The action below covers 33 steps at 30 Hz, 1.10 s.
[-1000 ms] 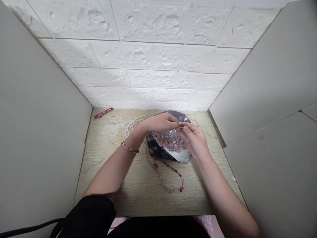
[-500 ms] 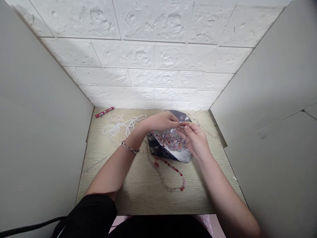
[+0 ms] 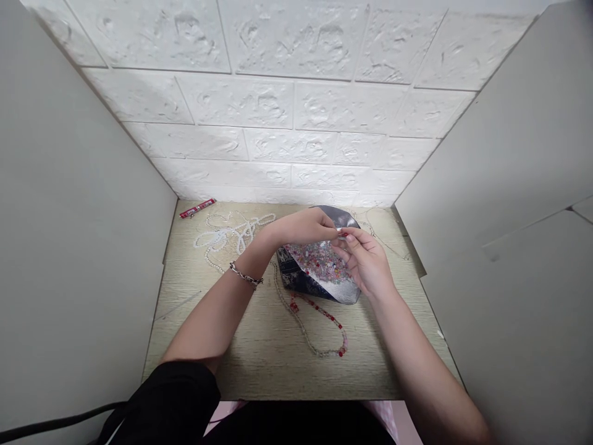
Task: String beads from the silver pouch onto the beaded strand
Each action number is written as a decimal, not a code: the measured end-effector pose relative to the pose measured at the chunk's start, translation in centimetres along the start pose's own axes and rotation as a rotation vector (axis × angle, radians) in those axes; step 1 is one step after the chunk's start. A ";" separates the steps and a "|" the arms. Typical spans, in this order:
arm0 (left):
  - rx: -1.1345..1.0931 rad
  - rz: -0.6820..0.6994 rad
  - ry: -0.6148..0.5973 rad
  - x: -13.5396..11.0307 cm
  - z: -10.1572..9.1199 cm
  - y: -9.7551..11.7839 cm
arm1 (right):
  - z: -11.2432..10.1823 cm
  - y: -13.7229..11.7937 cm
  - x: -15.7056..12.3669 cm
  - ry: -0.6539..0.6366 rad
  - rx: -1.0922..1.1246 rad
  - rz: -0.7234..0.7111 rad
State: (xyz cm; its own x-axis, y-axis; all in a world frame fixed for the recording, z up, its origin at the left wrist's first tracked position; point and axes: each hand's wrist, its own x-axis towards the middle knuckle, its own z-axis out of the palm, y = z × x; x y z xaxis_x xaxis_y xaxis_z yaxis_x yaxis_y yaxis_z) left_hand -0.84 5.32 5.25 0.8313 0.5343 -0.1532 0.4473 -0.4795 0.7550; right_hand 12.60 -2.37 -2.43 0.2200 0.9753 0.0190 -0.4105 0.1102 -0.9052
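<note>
My right hand is closed, its thumb and forefinger pinching a small red bead. Coming in from the left, my left hand meets it with fingertips pressed together; what they grip is too small to make out. Both hands are over a silver-lined pouch with dark patterned cloth outside. Loose pink, red and clear beads lie inside it, partly covered by the hands. In front of the pouch, a strand of red, pink and clear beads curves across the table.
White beaded strands lie tangled at the back left, near a red patterned strip. A thin needle-like piece rests on the left of the table. Grey panels flank both sides, and a white brick-patterned wall stands behind.
The view has shifted slightly. Both hands keep nearly the same place and grip above the pouch, with only a slight movement at the fingertips.
</note>
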 end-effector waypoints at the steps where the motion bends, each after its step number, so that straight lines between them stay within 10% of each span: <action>1: 0.008 0.001 -0.003 0.0 0.0 0.0 | 0.0 0.0 0.0 -0.004 0.016 0.007; 33: 0.030 -0.034 -0.028 0.0 -0.2 -0.2 | 0.3 0.3 -0.1 -0.018 0.010 0.013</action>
State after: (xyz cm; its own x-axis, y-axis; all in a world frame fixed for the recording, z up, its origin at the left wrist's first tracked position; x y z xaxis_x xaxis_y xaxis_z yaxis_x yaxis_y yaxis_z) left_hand -0.96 5.57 5.19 0.8240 0.5314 -0.1967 0.4851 -0.4823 0.7294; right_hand 12.23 -2.39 -2.58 0.1993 0.9798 0.0152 -0.4218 0.0998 -0.9012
